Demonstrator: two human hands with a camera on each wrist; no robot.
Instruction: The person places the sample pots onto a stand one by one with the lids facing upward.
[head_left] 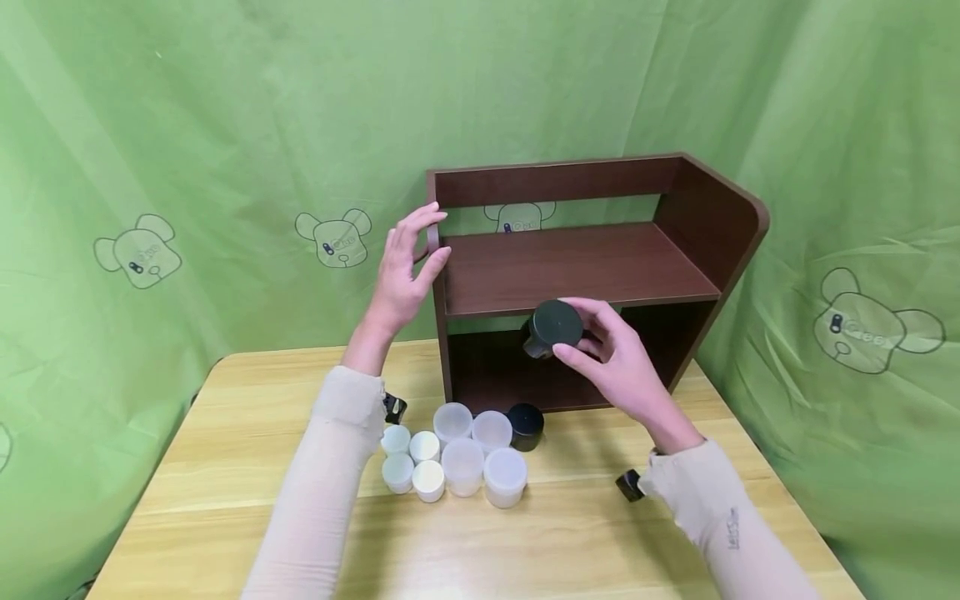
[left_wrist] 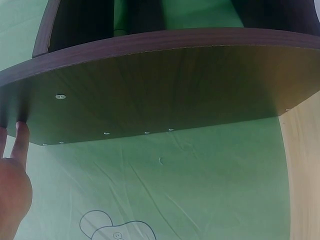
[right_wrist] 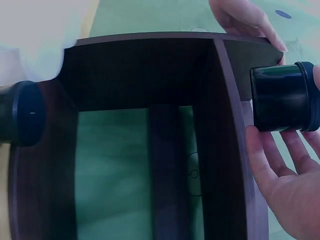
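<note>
"Creased green fabric [head_left: 225,100] hangs all round, printed with outlined cartoon animal heads [head_left: 342,242], above a pale wood-grain tabletop [head_left: 225,417]. What stands there?"

"One dark brown wooden shelf unit [head_left: 585,258] with two levels. Its lower compartment [head_left: 487,367] is dim and partly covered, so I can't make out the depth."

"Covered by what?"

"By the right hand [head_left: 622,367] and the glossy black lidded cylindrical jar [head_left: 557,321] it grips between thumb and fingers, raised in front of the shelf unit. Some fingers are hidden behind the jar in the head view — the right wrist view shows them along its side, but cuts off part of the lid."

"And the left hand [head_left: 401,279]?"

"Fingers fairly straight, thumb spread away from them, at the left side panel [left_wrist: 165,90]. The left wrist view shows two fingertips by the outer face and crops much of the hand. I can't tell how firmly it presses, or whether the thumb touches."

"What's nearer the person?"

"Four larger translucent plastic tubs [head_left: 462,462] and four small white-lidded tubs [head_left: 428,479], packed together; the front ones hide much of the rear ones' sides. Just beside the larger ones sits a second black jar [head_left: 525,427], which the right wrist view cuts at its left edge, below a pale blur."

"That lettering on the right sleeve [head_left: 720,500]?"

"Too small to read surely."
</note>
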